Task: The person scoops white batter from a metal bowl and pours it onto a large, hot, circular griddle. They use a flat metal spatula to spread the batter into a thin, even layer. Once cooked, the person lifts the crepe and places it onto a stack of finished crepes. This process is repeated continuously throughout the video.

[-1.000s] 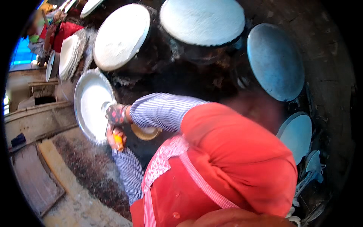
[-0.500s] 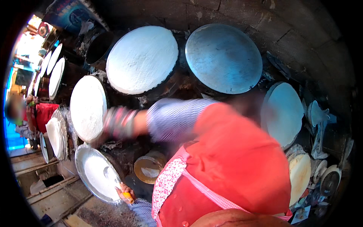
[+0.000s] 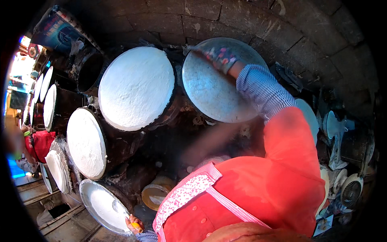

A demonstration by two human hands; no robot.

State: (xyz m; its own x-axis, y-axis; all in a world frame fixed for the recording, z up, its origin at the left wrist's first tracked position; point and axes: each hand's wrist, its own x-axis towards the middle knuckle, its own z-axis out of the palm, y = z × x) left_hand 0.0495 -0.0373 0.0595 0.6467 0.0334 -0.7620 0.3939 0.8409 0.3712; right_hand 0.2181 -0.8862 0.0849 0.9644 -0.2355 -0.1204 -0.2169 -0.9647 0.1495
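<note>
Right hand [image 3: 222, 59] has moved to the top edge of the griddle [image 3: 215, 94], grip unclear; left hand [image 3: 132, 220] clasps a handle [image 3: 137, 226]. Likely wiping, next needing even sweeps

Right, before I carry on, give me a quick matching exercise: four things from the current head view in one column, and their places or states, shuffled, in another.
Things:
1. right hand
2. left hand
3. metal basin
4. fan

Places or states:
A. contains a white substance
B. toward the right edge of the view
C. at the bare grey disc
D. gripping a yellow-orange handle

Pairs: 1-C, 2-D, 3-A, 4-B
</note>
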